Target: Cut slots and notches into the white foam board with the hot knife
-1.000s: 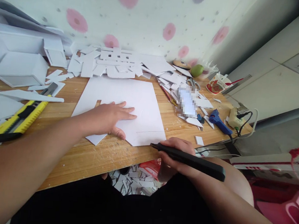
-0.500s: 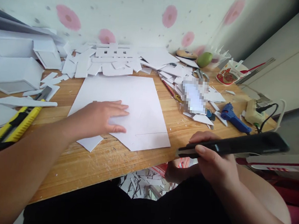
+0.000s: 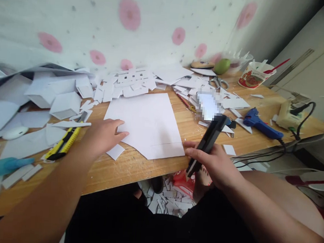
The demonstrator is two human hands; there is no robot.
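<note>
A white foam-board-like sheet [image 3: 147,124] lies flat on the wooden table, with a thin line drawn near its front right edge. At its left edge rests my left hand [image 3: 104,136], thumb and fingers apart, the fingertips over the sheet. My right hand [image 3: 217,162] is closed around a black utility knife [image 3: 209,136], which is held tilted with its blade end pointing down past the table's front edge. The fingertips of that hand are at the sheet's front right corner; whether they press on it I cannot tell. A small white offcut [image 3: 116,152] sits by the sheet's front left edge.
Left are a yellow utility knife [image 3: 64,144], white box-like pieces [image 3: 65,105] and a turquoise object [image 3: 6,168]. White scraps [image 3: 131,82] line the back. To the right are a blurred phone [image 3: 208,105], scissors [image 3: 218,82], blue glue gun [image 3: 263,125], power strip [image 3: 287,113] and paper tub [image 3: 255,78].
My left hand has drawn back to the sheet's left edge. My right hand has moved to its front right corner, turning the knife from nearly level to steep. The view has shifted left.
</note>
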